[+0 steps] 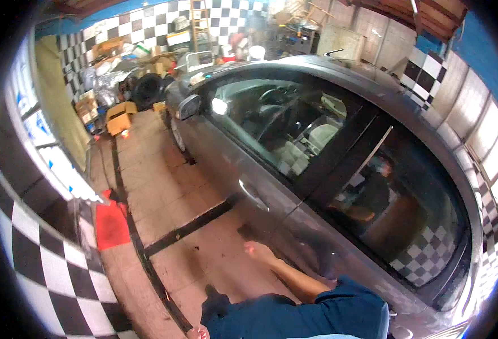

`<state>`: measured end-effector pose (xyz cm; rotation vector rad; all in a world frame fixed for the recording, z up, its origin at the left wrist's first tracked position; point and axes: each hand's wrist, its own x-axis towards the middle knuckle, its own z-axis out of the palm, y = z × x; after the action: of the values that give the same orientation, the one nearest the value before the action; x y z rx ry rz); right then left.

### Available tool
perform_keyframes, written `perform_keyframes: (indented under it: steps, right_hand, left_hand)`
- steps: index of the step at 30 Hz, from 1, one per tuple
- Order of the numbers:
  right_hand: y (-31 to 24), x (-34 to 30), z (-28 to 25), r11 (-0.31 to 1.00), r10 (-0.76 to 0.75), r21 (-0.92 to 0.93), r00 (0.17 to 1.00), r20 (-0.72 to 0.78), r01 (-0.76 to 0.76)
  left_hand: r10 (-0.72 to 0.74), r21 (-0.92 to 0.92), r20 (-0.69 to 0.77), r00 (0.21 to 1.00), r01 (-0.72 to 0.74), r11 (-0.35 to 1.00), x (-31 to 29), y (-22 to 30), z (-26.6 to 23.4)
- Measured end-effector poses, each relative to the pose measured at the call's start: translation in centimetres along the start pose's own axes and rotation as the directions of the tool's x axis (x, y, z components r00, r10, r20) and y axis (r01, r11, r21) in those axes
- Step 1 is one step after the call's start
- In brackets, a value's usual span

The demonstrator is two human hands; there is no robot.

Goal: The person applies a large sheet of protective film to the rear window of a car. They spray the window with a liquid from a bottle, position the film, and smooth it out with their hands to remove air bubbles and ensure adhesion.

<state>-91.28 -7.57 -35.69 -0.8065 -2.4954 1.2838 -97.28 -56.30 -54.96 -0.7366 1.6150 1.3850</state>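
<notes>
Because, in the head view, the person apparently stands close alongside the gray car (221, 164), parked toward the floor's (158, 195) right edge, what looks like the right hand (254, 248) hangs low beside it; blur hides whether its fingers grip anything. The left hand (198, 332), partly cut off, is equally unreadable. Red material (112, 229) lies at the floor's left edge, probably kept aside from the walking space.

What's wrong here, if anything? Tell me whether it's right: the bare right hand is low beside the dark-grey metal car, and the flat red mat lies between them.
Wrong about the flat red mat: the head view shows it off to the left, near the black-and-white checkered wall. The bare right hand is indeed low beside the dark-grey metal car.
</notes>
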Motion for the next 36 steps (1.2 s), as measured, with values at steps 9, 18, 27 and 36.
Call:
perform_keyframes:
  steps: [9,18,27,36]
  right_hand:
    - [-8.6,12.5,-5.0,0.975,0.223,0.039,0.939,-0.261,-0.221]
    - [-8.4,30.7,-6.1,0.996,0.079,0.071,0.894,-0.442,-0.052]
    - [-13.7,46.3,-12.7,0.998,-0.055,-0.041,0.862,-0.504,0.040]
    - [-15.8,55.6,-14.5,0.974,0.204,0.078,0.677,-0.707,-0.212]
  left_hand:
    - [0.212,0.285,0.116,0.970,-0.237,0.929,13.7,34.9,1.6]
    - [0.325,0.373,0.192,0.926,-0.376,0.849,25.1,60.4,17.6]
    - [0.711,0.444,0.558,0.427,-0.878,0.179,29.1,95.1,33.9]
    - [0.638,0.209,0.768,-0.056,-0.920,-0.332,25.0,123.2,66.4]
